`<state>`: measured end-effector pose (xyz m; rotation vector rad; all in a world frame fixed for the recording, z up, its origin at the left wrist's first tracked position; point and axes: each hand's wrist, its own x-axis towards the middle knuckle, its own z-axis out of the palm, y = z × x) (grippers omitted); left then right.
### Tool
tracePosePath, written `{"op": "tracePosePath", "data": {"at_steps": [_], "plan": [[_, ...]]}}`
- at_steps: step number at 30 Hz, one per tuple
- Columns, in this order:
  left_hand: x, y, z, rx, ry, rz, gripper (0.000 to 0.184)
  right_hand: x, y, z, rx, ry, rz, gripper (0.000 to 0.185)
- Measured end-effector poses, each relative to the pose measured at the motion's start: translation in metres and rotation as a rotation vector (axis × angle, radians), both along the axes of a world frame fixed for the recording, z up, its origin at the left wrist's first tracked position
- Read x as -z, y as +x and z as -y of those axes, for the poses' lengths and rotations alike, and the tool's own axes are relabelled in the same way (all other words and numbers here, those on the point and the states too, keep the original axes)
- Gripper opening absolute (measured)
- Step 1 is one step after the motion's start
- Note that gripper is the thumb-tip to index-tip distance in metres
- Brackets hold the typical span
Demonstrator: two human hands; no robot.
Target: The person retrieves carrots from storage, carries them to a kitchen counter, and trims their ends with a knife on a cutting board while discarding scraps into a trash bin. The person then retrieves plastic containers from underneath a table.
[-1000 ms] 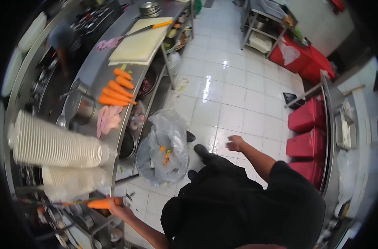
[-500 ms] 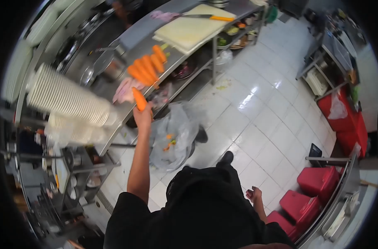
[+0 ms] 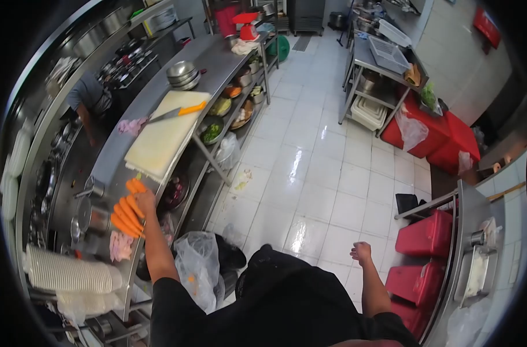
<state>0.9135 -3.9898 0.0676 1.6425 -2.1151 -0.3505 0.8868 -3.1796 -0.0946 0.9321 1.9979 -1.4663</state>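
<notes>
My left hand point(image 3: 145, 202) is at the right side of several orange carrots point(image 3: 126, 217) on the steel counter point(image 3: 185, 55); its fingers are mostly hidden, and its hold cannot be made out. A pink cloth point(image 3: 121, 246) lies just below the carrots. Beyond them is a pale cutting board point(image 3: 168, 133), with a yellow-handled knife point(image 3: 179, 111) across it and another pink cloth point(image 3: 131, 125) beside the blade. Away from the counter, my right hand point(image 3: 360, 253) hangs over the tiled floor with its fingers loosely curled and nothing visible in them.
A clear plastic bag point(image 3: 197, 269) lines a bin beside the counter. Stacked containers point(image 3: 72, 274) stand at the counter's near end. Metal bowls point(image 3: 183, 75) are farther along. Red bins point(image 3: 424, 234) line the right side. Another person point(image 3: 89, 101) is beyond the counter.
My left hand has moved from the counter's near end, where it held a carrot, to the carrot group. The view has shifted along the counter. My right hand remains away from it.
</notes>
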Motion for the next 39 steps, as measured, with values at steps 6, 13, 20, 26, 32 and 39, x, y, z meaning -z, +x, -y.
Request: {"op": "tracePosePath", "data": {"at_steps": [6,13,20,26,32,39], "plan": [[0.020,-0.026,0.021,-0.174,-0.056,0.137,0.071,-0.045,-0.131,0.044,-0.008,-0.034,-0.176,0.019],[-0.021,-0.054,-0.042,-0.495,-0.266,0.133,0.064,-0.030,-0.173,0.003,0.163,0.028,-0.077,0.023],[-0.119,-0.241,-0.132,0.151,-0.934,-0.290,0.060,0.053,-0.129,-0.018,0.643,-0.130,0.250,0.019],[-0.130,-0.432,-0.264,0.658,-0.445,-0.662,0.056,0.086,-0.183,-0.008,0.777,-0.270,0.337,0.022],[-0.110,-0.552,-0.399,1.053,-0.136,-0.590,0.045,0.097,-0.357,-0.042,0.688,-0.303,0.290,0.020],[-0.059,-0.647,-0.500,0.989,0.381,-0.360,0.034,0.173,-0.593,-0.100,0.529,-0.497,0.214,0.012]]}}
